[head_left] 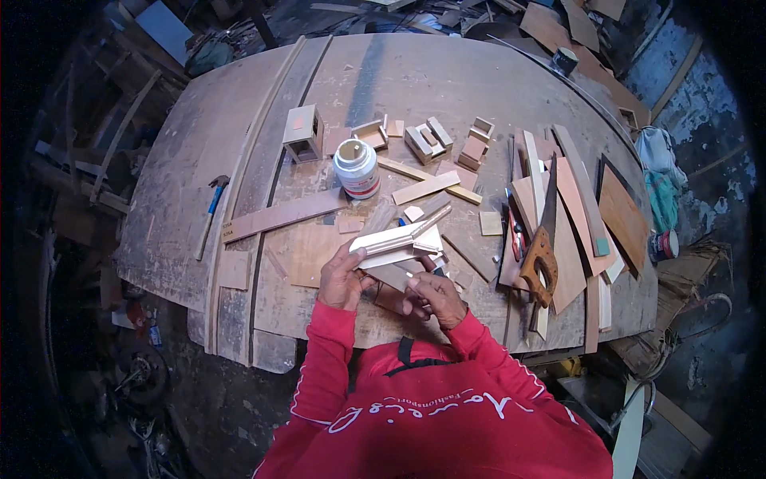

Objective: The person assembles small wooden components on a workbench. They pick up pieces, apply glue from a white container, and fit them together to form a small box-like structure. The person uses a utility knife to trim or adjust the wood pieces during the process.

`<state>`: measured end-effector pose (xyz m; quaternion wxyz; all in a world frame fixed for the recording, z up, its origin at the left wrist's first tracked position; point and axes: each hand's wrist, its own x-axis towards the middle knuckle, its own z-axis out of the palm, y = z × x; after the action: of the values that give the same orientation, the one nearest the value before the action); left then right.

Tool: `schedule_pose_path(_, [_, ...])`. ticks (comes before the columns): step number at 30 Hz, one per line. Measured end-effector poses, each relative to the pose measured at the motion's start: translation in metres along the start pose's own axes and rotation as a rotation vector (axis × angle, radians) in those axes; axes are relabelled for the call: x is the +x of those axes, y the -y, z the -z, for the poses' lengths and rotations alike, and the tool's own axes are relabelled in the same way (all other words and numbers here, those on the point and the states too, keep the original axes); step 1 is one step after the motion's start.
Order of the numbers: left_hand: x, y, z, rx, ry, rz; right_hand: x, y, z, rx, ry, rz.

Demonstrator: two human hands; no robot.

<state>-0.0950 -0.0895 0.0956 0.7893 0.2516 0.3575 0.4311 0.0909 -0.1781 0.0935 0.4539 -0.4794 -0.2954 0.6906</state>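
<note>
My left hand (343, 279) is closed around the left end of a pale grooved wooden piece (387, 244), held above the table in front of my body. The piece runs up to the right, where an angled part joins it. Just below its right end my right hand (436, 297) is closed, with a small white-tipped stick (410, 275) between thumb and fingers. Beyond the piece stands an open white plastic jar (356, 169), with a stick-like thing showing at its mouth.
Small wooden boxes (303, 134) stand past the jar on the worn wooden table (447, 72). A handsaw (541, 259) lies over wood strips at the right. A blue-handled hammer (212, 209) lies at the left. Offcuts (425, 187) surround my hands.
</note>
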Motion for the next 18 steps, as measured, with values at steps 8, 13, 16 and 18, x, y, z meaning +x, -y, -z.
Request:
schedule_pose_path(8, [0.001,0.003,0.009,-0.007,-0.005,0.007,0.013,-0.004,-0.014,-0.097,-0.091,0.025])
schedule_pose_path(13, [0.000,0.004,0.005,-0.032,-0.044,0.012,0.012,-0.009,-0.017,-0.115,-0.137,0.111])
schedule_pose_path(16, [0.001,0.006,0.010,0.037,-0.016,0.017,0.012,-0.010,-0.017,-0.129,-0.136,0.118])
schedule_pose_path(18, [0.001,0.006,0.012,0.070,-0.001,0.022,0.012,-0.010,-0.018,-0.114,-0.140,0.125])
